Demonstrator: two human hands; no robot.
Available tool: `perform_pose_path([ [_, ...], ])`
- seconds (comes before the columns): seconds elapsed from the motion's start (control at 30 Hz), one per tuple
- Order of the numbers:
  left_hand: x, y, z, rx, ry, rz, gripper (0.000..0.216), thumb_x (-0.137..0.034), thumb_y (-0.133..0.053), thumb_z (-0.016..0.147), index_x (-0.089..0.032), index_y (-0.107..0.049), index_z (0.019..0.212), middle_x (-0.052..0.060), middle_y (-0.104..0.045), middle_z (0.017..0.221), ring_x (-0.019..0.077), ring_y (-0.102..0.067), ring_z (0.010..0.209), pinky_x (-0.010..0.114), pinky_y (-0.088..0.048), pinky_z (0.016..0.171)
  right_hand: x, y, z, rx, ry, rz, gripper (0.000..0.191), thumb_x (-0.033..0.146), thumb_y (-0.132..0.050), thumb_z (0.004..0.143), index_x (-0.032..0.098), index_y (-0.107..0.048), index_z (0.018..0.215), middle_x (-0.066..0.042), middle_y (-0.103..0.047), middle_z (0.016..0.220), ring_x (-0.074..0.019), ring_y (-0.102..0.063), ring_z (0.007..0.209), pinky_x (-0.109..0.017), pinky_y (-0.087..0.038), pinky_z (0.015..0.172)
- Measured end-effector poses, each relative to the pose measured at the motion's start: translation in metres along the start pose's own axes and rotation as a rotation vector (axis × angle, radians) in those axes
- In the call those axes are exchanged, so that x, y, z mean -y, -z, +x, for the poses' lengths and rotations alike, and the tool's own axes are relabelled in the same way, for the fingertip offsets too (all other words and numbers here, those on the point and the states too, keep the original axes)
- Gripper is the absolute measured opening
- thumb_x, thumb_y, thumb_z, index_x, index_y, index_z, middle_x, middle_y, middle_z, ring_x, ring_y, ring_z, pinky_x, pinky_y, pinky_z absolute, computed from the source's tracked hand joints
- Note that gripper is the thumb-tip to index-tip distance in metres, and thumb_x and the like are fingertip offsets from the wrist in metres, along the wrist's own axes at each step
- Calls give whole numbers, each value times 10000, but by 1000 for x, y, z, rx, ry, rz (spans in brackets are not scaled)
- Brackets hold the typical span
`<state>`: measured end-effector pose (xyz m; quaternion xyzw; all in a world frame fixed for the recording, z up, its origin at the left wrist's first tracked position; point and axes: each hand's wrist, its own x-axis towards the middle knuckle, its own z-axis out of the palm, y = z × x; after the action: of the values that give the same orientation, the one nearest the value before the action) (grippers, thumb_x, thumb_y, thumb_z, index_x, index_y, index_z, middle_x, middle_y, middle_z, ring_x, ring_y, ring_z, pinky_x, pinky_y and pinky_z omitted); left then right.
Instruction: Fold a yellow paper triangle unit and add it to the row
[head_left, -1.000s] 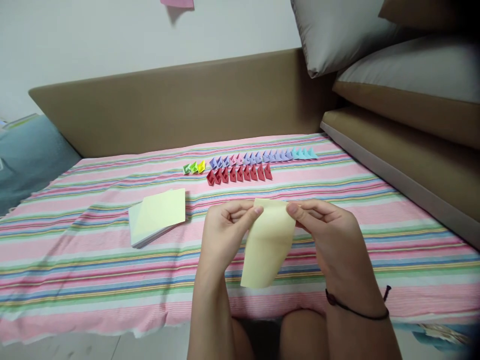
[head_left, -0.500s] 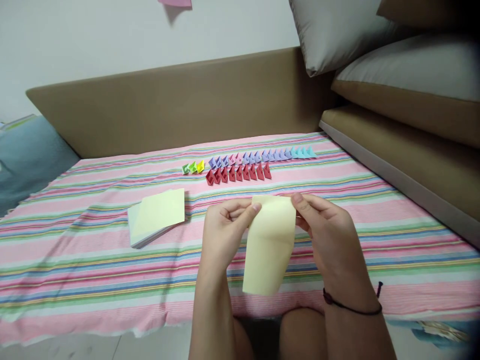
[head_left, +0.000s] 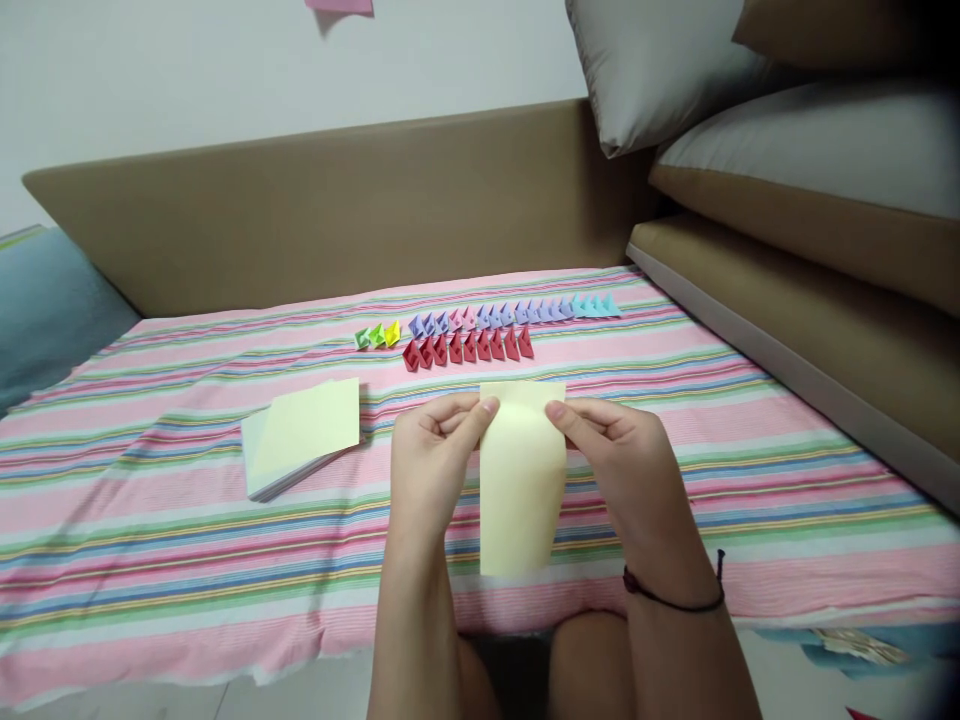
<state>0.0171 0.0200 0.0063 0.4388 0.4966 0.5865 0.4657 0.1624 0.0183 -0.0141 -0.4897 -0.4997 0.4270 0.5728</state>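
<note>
A pale yellow paper sheet (head_left: 521,480) hangs upright in front of me, folded over so it forms a tall narrow strip. My left hand (head_left: 435,455) pinches its upper left edge with thumb and fingers. My right hand (head_left: 619,455) pinches the upper right edge; a dark cord bracelet circles that wrist. Both hands hover above the striped cloth (head_left: 150,540). Beyond them lie two rows of small folded paper pieces (head_left: 487,325): green, yellow, purple, pink and light blue behind, red in front.
A stack of pale yellow and white paper sheets (head_left: 300,435) rests on the cloth to the left of my hands. A brown padded board (head_left: 337,220) stands behind, grey and brown cushions (head_left: 787,150) pile at the right. My knees show at the bottom edge.
Both hands and the yellow sheet have shifted slightly left and the sheet now hangs straighter; my right fingers slid along its top edge. The view has turned a little.
</note>
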Motion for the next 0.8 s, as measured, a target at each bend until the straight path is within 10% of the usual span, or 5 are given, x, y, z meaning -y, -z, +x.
perform_pose_path([
  [0.43,4,-5,3,-125,-60,-65,212,-302,-788,643,-122,-746,748,-3,-649,530,108,-585,528,205,-481,532,3,-4,-2,-130,60,-26,151,341,-710,753,201,-764,774,-25,-746,761,-173,-671,682,-261,-525,607],
  [0.8,5,-1,4,-217,-63,-86,237,-317,-793,623,-124,-748,755,23,-694,586,127,-609,546,234,-500,559,0,-1,1,92,-23,90,209,350,-655,798,203,-760,904,-32,-741,846,-182,-669,796,-286,-550,704],
])
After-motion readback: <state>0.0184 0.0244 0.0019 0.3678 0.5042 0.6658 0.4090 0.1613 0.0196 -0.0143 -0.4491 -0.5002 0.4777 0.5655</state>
